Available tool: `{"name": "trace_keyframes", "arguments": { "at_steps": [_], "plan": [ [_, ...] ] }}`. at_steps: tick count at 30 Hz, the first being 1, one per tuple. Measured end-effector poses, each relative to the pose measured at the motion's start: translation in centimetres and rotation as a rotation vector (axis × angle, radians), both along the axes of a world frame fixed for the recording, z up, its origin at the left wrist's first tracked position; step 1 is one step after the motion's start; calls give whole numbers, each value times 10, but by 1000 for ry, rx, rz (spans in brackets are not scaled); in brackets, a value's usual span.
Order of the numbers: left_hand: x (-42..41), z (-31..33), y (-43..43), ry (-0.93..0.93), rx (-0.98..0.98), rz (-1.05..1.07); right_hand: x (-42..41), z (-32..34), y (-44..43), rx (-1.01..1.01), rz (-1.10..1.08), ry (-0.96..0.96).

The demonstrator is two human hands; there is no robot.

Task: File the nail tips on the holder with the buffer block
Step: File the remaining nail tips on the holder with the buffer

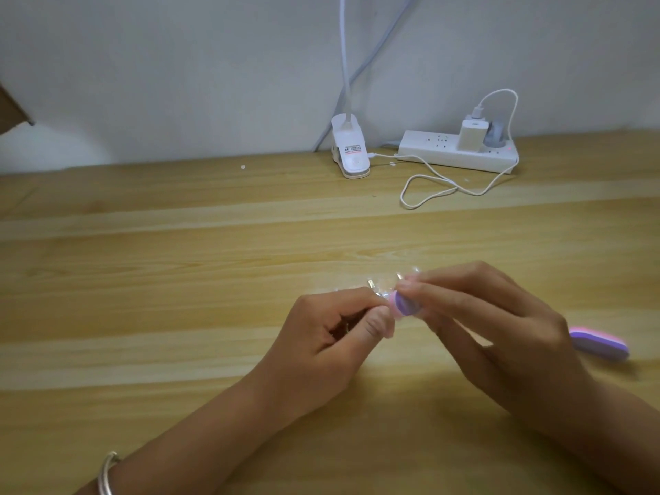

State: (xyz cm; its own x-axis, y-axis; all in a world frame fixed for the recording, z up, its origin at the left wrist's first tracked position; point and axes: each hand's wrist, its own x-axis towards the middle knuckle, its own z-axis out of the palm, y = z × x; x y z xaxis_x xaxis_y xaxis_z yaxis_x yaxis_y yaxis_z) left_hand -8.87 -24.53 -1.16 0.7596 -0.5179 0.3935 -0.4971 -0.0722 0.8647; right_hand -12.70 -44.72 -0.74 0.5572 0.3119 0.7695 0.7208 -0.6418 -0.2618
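Above a wooden table (178,280), the left hand (321,337) pinches the holder (372,284) of clear nail tips (414,271) while the right hand (500,323) pinches the buffer (407,304) against them; the tips look light and brittle, so grip the holder itself, which fingers mostly hide, as they do the buffer.

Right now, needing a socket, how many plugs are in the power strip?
2: a white USB charger and a grey plug beside it, at the power strip's right end.
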Motion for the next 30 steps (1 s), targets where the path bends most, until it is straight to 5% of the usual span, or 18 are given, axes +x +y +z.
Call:
{"name": "trace_keyframes", "arguments": {
  "at_steps": [30],
  "plan": [
    [0,3,-1,158,-19,-84,-1,-3,3,-50,17,-28]
  ]
}}
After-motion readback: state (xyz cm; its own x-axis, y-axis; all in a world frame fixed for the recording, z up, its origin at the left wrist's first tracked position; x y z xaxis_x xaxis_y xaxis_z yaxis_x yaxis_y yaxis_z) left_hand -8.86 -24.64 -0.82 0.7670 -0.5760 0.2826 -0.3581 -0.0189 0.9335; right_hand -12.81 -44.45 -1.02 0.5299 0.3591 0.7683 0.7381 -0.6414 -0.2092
